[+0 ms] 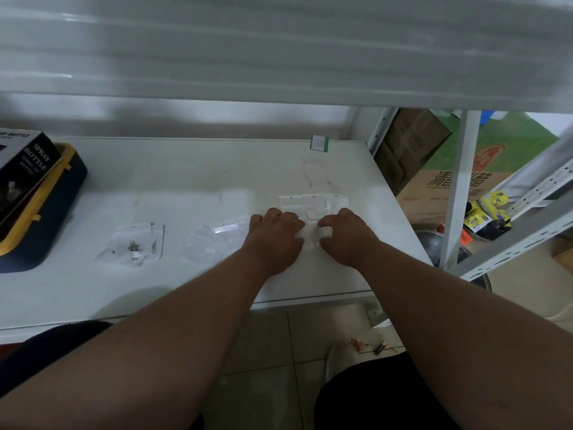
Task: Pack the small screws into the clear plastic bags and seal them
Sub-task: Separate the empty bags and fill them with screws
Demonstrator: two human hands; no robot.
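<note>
Both hands lie on the white table over one small clear plastic bag [311,238]. My left hand [274,235] holds its left edge, and my right hand [345,235] pinches its right side with curled fingers. What the bag holds is blurred. Just behind the hands is a row of small white packets [313,204]. To the left lies a loose heap of empty clear bags [214,243]. Further left, clear bags [133,245] hold a few small metal screws [134,247].
A black spray bottle box [23,172] rests on a dark blue and yellow case [46,212] at the table's left end. A small green-edged card [320,143] lies at the far edge. Metal shelving [459,187] and cardboard boxes [440,181] stand to the right. A shelf overhangs above.
</note>
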